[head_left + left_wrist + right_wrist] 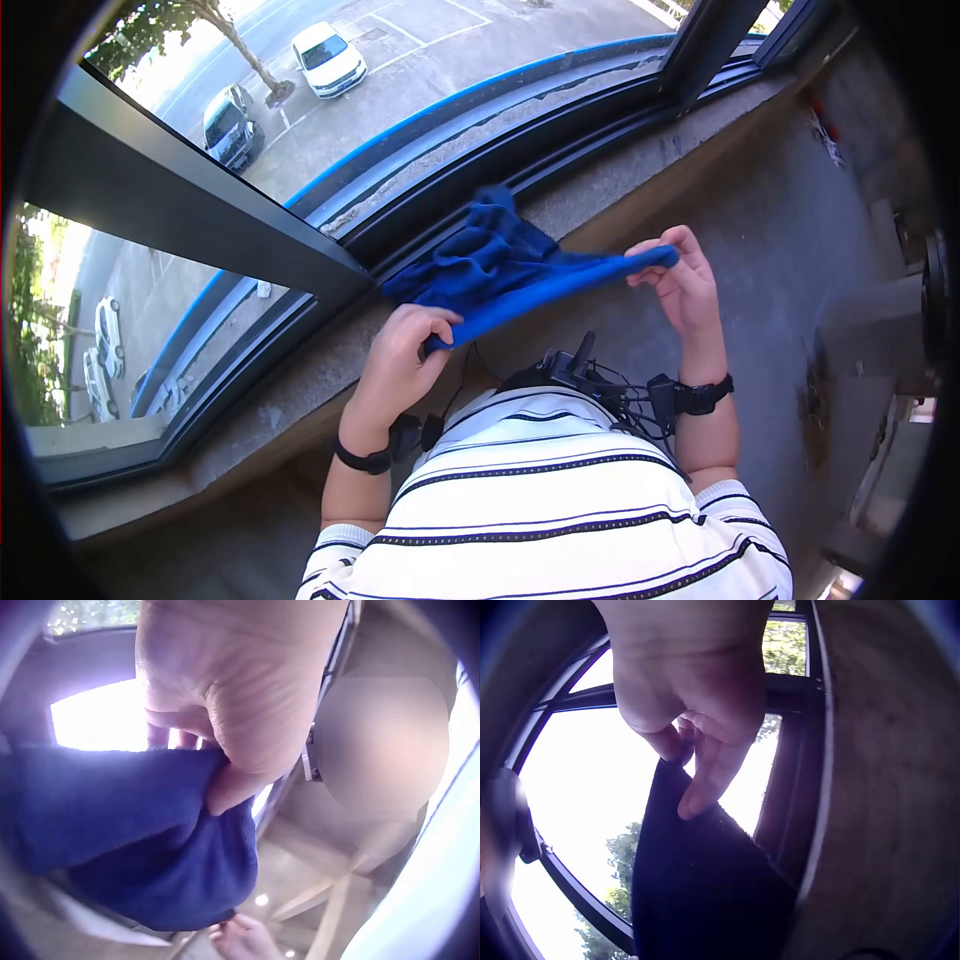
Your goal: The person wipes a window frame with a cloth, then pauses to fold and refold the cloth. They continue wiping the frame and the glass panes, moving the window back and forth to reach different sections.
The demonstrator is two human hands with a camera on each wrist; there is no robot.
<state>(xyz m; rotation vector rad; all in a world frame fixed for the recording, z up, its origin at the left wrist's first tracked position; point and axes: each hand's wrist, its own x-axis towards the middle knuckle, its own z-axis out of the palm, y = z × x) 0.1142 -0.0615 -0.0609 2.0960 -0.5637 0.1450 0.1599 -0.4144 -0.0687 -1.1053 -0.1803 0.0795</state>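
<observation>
A blue cloth [490, 262] is stretched between both hands above the window ledge, its near edge pulled taut and its far part bunched against the window frame. The left hand [405, 350] pinches one end of that edge; in the left wrist view the thumb of the left hand [225, 697] presses on the cloth [127, 817]. The right hand [685, 280] pinches the other end. In the right wrist view the cloth [697, 877] hangs dark from the fingers of the right hand [694, 705].
A concrete ledge [620, 185] runs along the dark window frame [200, 200]. Beyond the glass are parked cars and a tree [235, 45]. Wrist cameras and cables [610, 385] lie near the striped shirt. Blurred furniture [870, 320] stands at the right.
</observation>
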